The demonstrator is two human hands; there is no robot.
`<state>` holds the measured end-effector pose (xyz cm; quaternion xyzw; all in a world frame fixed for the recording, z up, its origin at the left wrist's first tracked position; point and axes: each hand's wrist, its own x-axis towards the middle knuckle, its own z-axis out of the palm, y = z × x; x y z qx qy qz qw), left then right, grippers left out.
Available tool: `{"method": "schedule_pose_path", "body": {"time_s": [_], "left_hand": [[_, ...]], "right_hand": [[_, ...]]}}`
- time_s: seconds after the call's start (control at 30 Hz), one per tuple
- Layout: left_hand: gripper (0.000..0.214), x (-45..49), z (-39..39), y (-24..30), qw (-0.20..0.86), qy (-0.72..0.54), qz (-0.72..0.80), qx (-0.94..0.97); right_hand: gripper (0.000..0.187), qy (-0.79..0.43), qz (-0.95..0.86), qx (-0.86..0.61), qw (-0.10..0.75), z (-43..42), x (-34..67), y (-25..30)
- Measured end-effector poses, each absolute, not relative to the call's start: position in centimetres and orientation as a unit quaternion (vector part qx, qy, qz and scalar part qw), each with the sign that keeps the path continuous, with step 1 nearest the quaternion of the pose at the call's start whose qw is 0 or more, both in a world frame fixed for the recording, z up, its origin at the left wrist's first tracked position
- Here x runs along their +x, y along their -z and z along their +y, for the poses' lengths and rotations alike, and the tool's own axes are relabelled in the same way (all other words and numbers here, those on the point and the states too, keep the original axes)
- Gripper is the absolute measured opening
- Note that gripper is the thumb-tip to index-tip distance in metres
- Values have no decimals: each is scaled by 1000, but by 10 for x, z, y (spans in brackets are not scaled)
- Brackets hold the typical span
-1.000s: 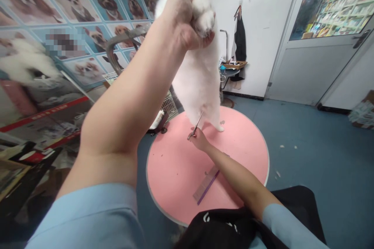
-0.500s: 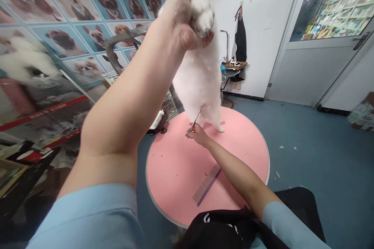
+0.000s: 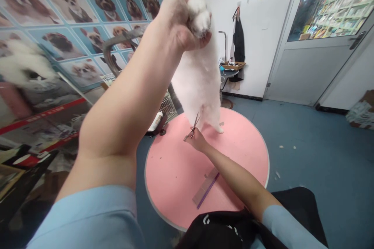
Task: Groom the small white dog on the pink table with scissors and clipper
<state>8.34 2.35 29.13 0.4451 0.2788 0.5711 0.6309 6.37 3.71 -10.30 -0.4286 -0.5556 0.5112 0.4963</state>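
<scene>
A white fluffy dog [image 3: 195, 79] stands upright on its hind legs on a round pink table [image 3: 163, 186], its head hidden behind my hand and arm. Raised high, my left hand [image 3: 185, 21] is wrapped round the dog's front paws [image 3: 200, 15]. Lower down, my right hand [image 3: 197, 140] holds grooming scissors [image 3: 193, 127] with the blades pointing up, slightly parted, close to the fur between the hind legs. Near my right forearm, a comb [image 3: 206, 188] with a purple spine lies flat on the table.
Small tufts of hair dot the tabletop and the blue floor [image 3: 292, 171]. A curved grey metal arm [image 3: 109, 52] and a wire basket [image 3: 168, 107] stand at left, beside a white bottle [image 3: 156, 121]. Behind are a small side table [image 3: 230, 73], a hanging apron [image 3: 239, 39] and a door [image 3: 309, 70].
The scissor blades have parted and tilted more upright, and my right hand has dropped slightly. My left hand keeps its hold on the paws. The whole view has shifted a little.
</scene>
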Motion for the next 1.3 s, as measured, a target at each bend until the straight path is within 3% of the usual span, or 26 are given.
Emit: {"method": "schedule_pose_path", "body": {"time_s": [0.63, 0.9, 1.07, 1.3], "left_hand": [[19, 85, 27, -292, 631, -564, 284, 450], [20, 85, 25, -292, 626, -569, 288, 448], [21, 84, 26, -291, 630, -567, 286, 448], [13, 83, 25, -291, 644, -575, 268, 428]], "right_hand": [[25, -381, -645, -458, 479, 52, 73, 110], [36, -609, -513, -417, 439, 10, 55, 148], [38, -564, -482, -437, 509, 26, 55, 126], [34, -569, -484, -428, 509, 30, 53, 117]]}}
